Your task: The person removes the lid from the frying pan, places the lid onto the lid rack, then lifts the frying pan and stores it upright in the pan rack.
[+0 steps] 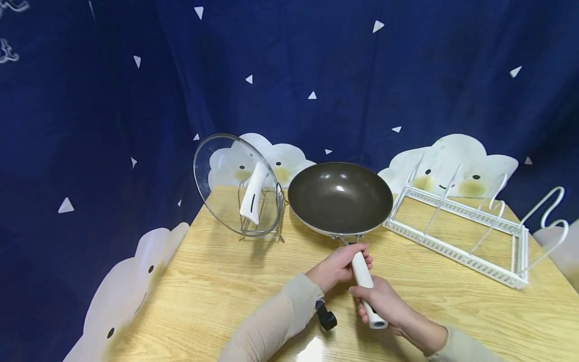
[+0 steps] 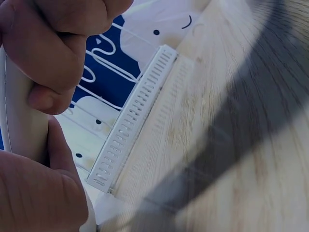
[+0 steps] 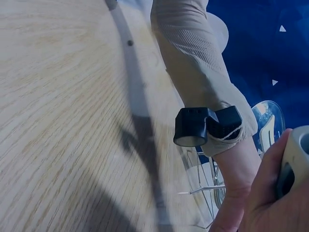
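Observation:
A dark-coated frying pan (image 1: 340,198) with a white handle (image 1: 362,271) is held above the wooden table in the head view. My left hand (image 1: 340,264) grips the handle close to the pan's rim. Farther down, near the handle's end, my right hand (image 1: 384,301) holds it with the thumb across the top. Both hands' fingers curl around the handle. In the left wrist view the white handle (image 2: 21,111) runs between the fingers; the right wrist view shows the handle's hollow end (image 3: 297,154) in the right hand.
Left of the pan, a glass lid (image 1: 221,196) with a white grip leans in a small wire rack (image 1: 271,226). A white rack (image 1: 457,246) with upright wire dividers stands at the right. Behind the table (image 1: 217,301) hangs a dark blue curtain (image 1: 289,75).

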{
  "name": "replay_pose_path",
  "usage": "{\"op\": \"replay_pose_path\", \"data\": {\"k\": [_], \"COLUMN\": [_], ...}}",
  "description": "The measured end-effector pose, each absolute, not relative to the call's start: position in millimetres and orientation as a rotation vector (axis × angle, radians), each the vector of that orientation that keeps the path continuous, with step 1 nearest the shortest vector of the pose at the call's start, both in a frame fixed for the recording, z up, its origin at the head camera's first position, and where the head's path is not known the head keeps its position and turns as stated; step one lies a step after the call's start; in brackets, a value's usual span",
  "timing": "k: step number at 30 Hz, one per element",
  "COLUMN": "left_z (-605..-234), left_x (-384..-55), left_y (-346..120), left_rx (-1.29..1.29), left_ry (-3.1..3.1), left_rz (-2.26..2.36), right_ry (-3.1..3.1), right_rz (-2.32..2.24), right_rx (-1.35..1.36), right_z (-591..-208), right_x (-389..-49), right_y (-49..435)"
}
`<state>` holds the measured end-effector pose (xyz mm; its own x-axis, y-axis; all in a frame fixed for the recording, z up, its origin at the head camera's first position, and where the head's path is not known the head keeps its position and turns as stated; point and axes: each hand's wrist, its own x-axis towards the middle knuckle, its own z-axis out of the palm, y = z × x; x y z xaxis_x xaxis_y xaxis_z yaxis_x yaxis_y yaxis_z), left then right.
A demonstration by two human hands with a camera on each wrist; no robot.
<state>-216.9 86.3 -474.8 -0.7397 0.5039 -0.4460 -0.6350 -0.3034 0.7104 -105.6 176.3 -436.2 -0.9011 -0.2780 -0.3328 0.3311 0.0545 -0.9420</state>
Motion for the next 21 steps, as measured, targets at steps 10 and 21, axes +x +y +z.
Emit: {"op": "replay_pose_path", "data": {"k": [10, 21], "left_z": [-473.6, -464.9], "left_x": [-216.2, -215.0], "left_y": [88.4, 89.5], "left_rx": [-0.164, -0.116], "left_ry": [1.202, 1.256], "left_rz": [2.107, 2.144], "right_ry": [1.935, 1.921], "right_rz": [-1.9, -1.93], "right_rx": [0.034, 0.005], "right_z": [-435.7, -432.6], "right_x": [-105.3, -102.3], "right_y": [179.7, 182.4]}}
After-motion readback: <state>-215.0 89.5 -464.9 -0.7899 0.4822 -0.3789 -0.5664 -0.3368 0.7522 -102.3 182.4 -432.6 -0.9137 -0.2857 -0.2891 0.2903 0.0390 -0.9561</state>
